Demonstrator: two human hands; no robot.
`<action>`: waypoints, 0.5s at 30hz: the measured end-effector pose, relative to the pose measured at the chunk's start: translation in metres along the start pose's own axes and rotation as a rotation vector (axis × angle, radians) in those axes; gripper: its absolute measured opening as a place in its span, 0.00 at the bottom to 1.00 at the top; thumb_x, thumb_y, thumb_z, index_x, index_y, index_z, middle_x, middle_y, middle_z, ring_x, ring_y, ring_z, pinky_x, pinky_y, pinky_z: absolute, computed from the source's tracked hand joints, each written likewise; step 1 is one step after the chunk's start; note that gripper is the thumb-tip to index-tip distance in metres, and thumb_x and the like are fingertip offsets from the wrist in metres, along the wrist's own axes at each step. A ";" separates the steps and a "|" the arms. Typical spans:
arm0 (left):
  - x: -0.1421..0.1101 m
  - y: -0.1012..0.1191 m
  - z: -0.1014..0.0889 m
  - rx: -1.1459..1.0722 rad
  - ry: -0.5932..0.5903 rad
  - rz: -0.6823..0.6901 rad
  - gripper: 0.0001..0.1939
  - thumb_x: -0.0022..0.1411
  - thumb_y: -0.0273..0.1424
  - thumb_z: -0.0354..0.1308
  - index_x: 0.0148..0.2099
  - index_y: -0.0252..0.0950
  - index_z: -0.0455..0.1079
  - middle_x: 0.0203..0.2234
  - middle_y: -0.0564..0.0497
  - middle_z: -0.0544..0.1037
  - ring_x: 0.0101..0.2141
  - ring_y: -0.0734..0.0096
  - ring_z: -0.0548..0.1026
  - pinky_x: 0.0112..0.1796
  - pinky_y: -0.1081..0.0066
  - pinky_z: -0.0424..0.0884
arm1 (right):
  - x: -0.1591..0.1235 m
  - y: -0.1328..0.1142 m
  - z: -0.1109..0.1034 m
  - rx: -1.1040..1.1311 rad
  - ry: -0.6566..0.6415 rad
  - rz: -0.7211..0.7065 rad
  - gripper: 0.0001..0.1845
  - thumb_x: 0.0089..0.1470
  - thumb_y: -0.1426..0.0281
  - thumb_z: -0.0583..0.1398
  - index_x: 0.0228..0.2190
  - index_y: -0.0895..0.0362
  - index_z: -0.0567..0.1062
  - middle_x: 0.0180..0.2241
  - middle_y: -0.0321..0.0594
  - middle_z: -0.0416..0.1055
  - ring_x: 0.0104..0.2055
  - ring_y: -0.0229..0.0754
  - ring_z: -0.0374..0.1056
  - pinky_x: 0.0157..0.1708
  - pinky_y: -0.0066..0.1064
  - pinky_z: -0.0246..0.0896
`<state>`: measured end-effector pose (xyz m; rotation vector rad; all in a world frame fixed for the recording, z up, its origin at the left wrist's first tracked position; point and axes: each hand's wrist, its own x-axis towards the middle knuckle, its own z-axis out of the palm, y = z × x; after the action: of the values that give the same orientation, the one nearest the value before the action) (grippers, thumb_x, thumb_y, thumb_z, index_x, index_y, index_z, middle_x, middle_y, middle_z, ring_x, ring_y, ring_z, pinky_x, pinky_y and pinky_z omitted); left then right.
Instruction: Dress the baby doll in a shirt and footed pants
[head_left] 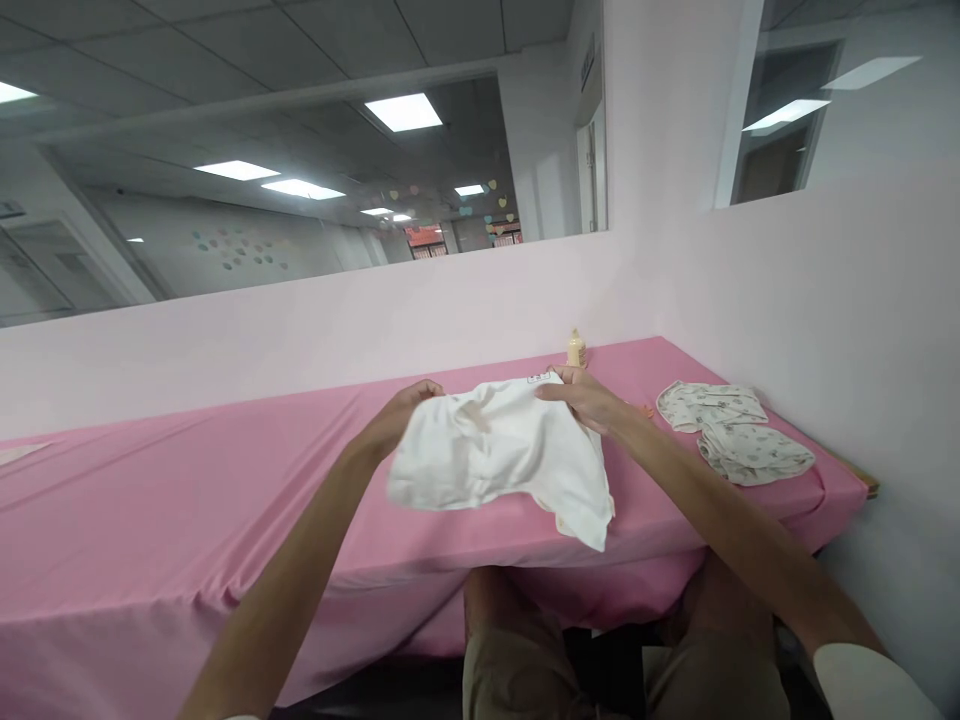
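A small white garment [502, 450] hangs in the air over the front of the pink-covered table [150, 520]. My left hand [401, 412] grips its upper left edge, fingers curled round the cloth. My right hand [581, 395] holds the upper right edge near a small label, fingers closed on the fabric. The garment droops down between both hands, one corner hanging lowest at the right.
Two folded patterned cloths [731, 430] lie at the table's right end. A small cream bottle [575, 349] stands at the back by the pink wall. A wall runs close along the right. My knees are under the table's front edge.
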<state>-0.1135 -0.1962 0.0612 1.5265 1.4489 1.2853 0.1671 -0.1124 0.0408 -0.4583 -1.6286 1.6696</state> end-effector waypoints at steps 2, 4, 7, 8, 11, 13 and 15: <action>0.008 -0.005 0.009 -0.055 -0.103 -0.005 0.16 0.52 0.38 0.63 0.41 0.35 0.68 0.36 0.44 0.76 0.33 0.65 0.75 0.31 0.68 0.71 | 0.001 -0.011 0.006 -0.176 0.034 -0.057 0.16 0.43 0.64 0.65 0.25 0.56 0.63 0.23 0.29 0.63 0.25 0.33 0.60 0.26 0.26 0.54; 0.011 -0.006 0.027 -0.151 -0.244 0.066 0.22 0.55 0.39 0.61 0.49 0.36 0.66 0.46 0.41 0.74 0.42 0.60 0.75 0.39 0.63 0.71 | 0.001 -0.019 0.016 -0.373 0.022 -0.135 0.13 0.44 0.66 0.63 0.24 0.56 0.62 0.22 0.28 0.59 0.25 0.32 0.57 0.25 0.25 0.51; 0.006 0.002 0.064 -0.077 -0.419 0.155 0.27 0.55 0.38 0.62 0.57 0.39 0.63 0.49 0.43 0.73 0.46 0.60 0.73 0.45 0.62 0.69 | -0.001 -0.027 0.030 -0.585 -0.009 -0.254 0.08 0.46 0.68 0.58 0.24 0.56 0.61 0.23 0.29 0.58 0.26 0.33 0.55 0.25 0.25 0.49; 0.003 0.005 0.075 0.004 -0.426 0.181 0.25 0.56 0.38 0.61 0.55 0.39 0.64 0.47 0.44 0.74 0.45 0.60 0.73 0.45 0.62 0.69 | -0.002 -0.029 0.033 -0.630 0.003 -0.278 0.07 0.47 0.69 0.57 0.24 0.56 0.61 0.23 0.29 0.58 0.26 0.33 0.55 0.25 0.25 0.49; 0.000 0.015 0.093 0.244 -0.250 0.278 0.16 0.61 0.41 0.55 0.46 0.36 0.70 0.38 0.48 0.77 0.40 0.63 0.73 0.42 0.65 0.69 | -0.005 -0.034 0.030 -0.725 0.081 -0.281 0.07 0.47 0.68 0.56 0.25 0.56 0.61 0.25 0.30 0.59 0.27 0.34 0.56 0.26 0.26 0.49; 0.002 0.017 0.092 0.325 -0.167 0.305 0.16 0.63 0.42 0.52 0.44 0.35 0.70 0.36 0.48 0.77 0.38 0.64 0.73 0.40 0.67 0.69 | -0.009 -0.037 0.019 -0.778 0.095 -0.242 0.08 0.47 0.66 0.57 0.26 0.55 0.62 0.26 0.31 0.60 0.28 0.35 0.56 0.26 0.27 0.49; 0.004 0.016 0.084 0.387 -0.115 0.312 0.16 0.63 0.42 0.51 0.44 0.35 0.70 0.36 0.48 0.77 0.38 0.65 0.73 0.38 0.69 0.68 | -0.014 -0.038 0.004 -0.830 0.068 -0.197 0.09 0.46 0.66 0.59 0.29 0.55 0.64 0.28 0.32 0.62 0.29 0.36 0.58 0.27 0.27 0.50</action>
<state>-0.0293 -0.1818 0.0517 2.1147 1.4864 1.1054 0.1834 -0.1284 0.0742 -0.7090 -2.1891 0.7647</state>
